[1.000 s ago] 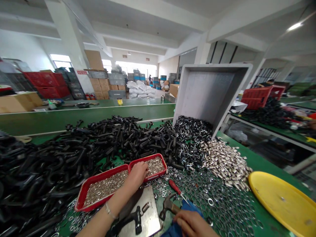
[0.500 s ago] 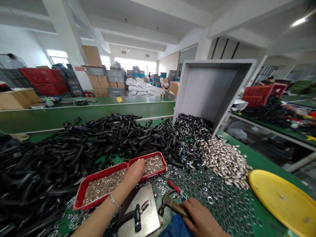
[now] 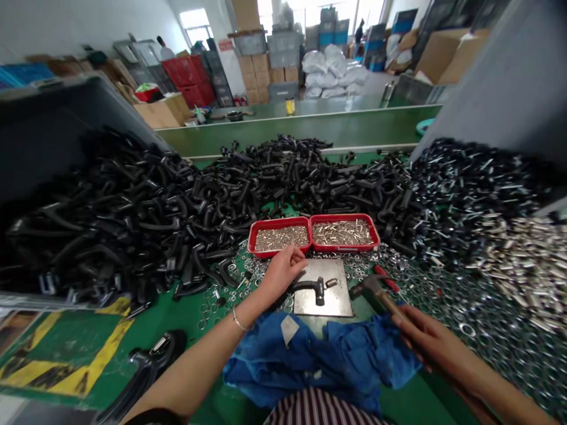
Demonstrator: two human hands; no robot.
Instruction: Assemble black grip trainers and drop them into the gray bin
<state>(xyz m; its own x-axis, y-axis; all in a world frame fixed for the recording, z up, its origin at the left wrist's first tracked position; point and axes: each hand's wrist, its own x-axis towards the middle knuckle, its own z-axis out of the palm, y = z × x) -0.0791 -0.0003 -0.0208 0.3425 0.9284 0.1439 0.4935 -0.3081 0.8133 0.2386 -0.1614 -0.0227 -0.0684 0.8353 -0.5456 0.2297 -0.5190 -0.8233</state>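
My left hand point(image 3: 283, 270) is over the upper left edge of a flat metal plate point(image 3: 305, 305), just in front of the left red tray point(image 3: 264, 255). Its fingers are pinched together; whatever may be between them is too small to make out. On the plate lie a curved black handle-like part point(image 3: 306, 285) with a crosswise end and a short shiny metal cylinder point(image 3: 331, 283). My right hand point(image 3: 420, 330) is closed around the wooden handle of a claw hammer point(image 3: 372, 285), its head beside the plate's right edge.
The right red tray point(image 3: 376, 243) holds small metal pins. Black curved parts point(image 3: 186, 206) are heaped behind and left. Bolts point(image 3: 460, 183), metal sleeves point(image 3: 522, 254) and rings point(image 3: 482, 336) spread rightward. A red-handled tool point(image 3: 386, 278) lies by the hammer; blue cloth point(image 3: 266, 348) lies in front.
My left hand has come out of the right red tray of pins and back to the plate's edge. My right hand keeps hold of the hammer. The view has turned left and down.
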